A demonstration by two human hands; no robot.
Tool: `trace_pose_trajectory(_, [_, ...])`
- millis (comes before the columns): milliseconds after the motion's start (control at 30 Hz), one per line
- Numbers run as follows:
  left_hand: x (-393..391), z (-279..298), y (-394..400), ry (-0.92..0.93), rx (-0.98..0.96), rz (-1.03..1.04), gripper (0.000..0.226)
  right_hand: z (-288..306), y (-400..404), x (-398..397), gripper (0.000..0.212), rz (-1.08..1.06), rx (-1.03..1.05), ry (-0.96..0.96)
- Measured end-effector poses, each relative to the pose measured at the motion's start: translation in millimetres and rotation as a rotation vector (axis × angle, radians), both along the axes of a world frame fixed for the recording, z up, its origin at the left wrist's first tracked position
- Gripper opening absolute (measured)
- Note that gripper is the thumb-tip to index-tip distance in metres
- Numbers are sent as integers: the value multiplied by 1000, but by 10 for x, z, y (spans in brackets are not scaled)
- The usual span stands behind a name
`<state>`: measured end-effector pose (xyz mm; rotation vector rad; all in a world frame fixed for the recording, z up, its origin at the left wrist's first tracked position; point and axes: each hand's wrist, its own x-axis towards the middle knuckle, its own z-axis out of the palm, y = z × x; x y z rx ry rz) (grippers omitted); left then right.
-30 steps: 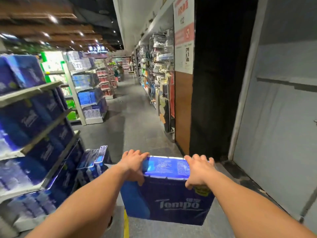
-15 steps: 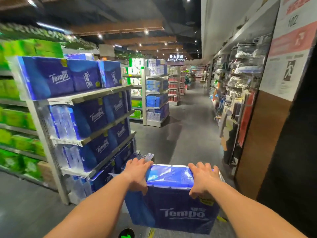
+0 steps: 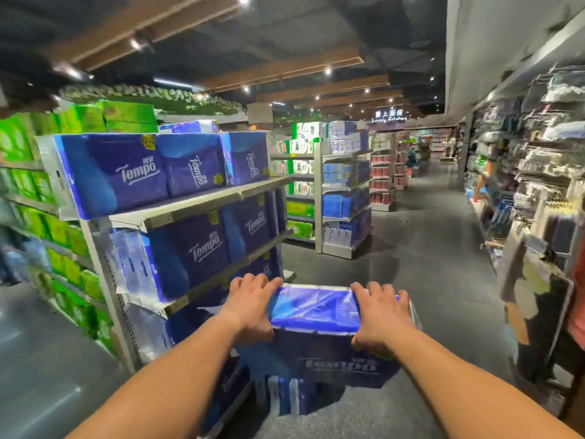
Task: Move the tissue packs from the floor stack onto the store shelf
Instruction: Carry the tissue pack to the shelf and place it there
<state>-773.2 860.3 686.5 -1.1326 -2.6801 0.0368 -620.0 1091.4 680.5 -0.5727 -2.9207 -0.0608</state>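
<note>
Both hands carry one blue tissue pack point(image 3: 316, 310) held out in front at the end of the store shelf point(image 3: 202, 202). The left hand point(image 3: 251, 307) grips the pack's left top edge, fingers point(image 3: 253, 282) curled over the far side and thumb down the near face. The right hand point(image 3: 381, 316) grips the right top edge the same way, its fingers wrapped over the top and holding the pack.

The pack hangs clear of the floor point(image 3: 421, 258), just right of the shelf's lower boards and level with the third board from the top. Its left edge lies near the front lip of that board; whether it touches cannot be told.

The shelf's visible tiers are filled with matching blue packs point(image 3: 136, 172) up to their front edges. Below the carried pack, at the foot of the shelf, more packs point(image 3: 285, 396) stand on the floor.

Right of the shelf the aisle floor runs open and bare toward a farther rack point(image 3: 345, 191). Beyond the aisle, a wall display point(image 3: 538, 172) of hanging goods lines the far right side.
</note>
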Motion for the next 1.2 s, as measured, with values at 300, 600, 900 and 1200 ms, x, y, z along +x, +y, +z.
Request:
trace_pose_trajectory(300, [-1514,982,995,348,242,155,102,947,1259,-2050,110,190,65,321])
trace_pose_trajectory(600, [-2810,1781,1175,736,342,352,108,1845,1631,-4023,101,394,196,623])
trace_pose_trajectory(900, [-4299,2212,908,760,318,514,102,2299,1312,-5894,102,488,191,635])
trace_pose_trajectory(1200, [-5689,2423,747,646,271,699,101,2636,1042,-7718,108,653,187,525])
